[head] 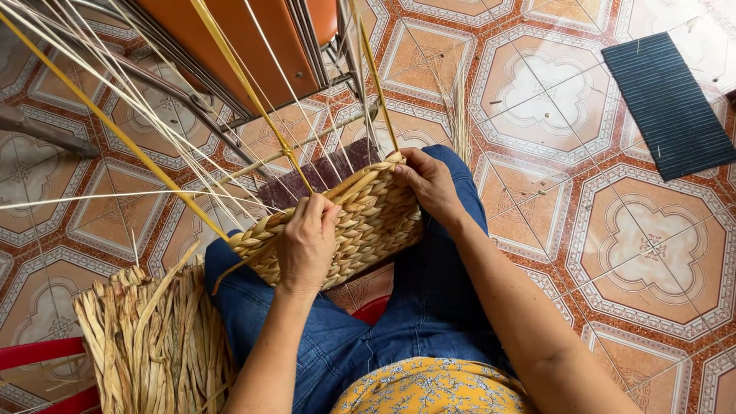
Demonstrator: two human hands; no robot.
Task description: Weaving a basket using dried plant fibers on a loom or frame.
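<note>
At far left, a bundle of dried flat straw strips (pixel 149 345) stands on the patterned tile floor (pixel 652 253), beside the edge of a red plastic stool (pixel 38 353). Above it, long pale and yellow reed stakes (pixel 138 115) fan up and out toward the top left corner, rising from the rim of a half-woven straw basket (pixel 345 230) that rests tilted on the seated person's lap, across blue jeans (pixel 429 307). The left hand (pixel 307 241) lies over the basket's near woven wall, fingers curled around the rim by one yellow stake and closed on the braid. Behind the basket, a dark purple board (pixel 322 176) lies on the tiles, and an orange panel in a metal frame (pixel 245 46) crosses the upper part of the view. The right hand (pixel 431 184) grips the basket's far corner, fingers pinched together on the plaited edge. A yellow floral top (pixel 429 387) shows at the bottom. At far right, a dark ribbed rectangular mat (pixel 667 100) lies on the floor, well apart from the work. No labels or signs can be seen.
</note>
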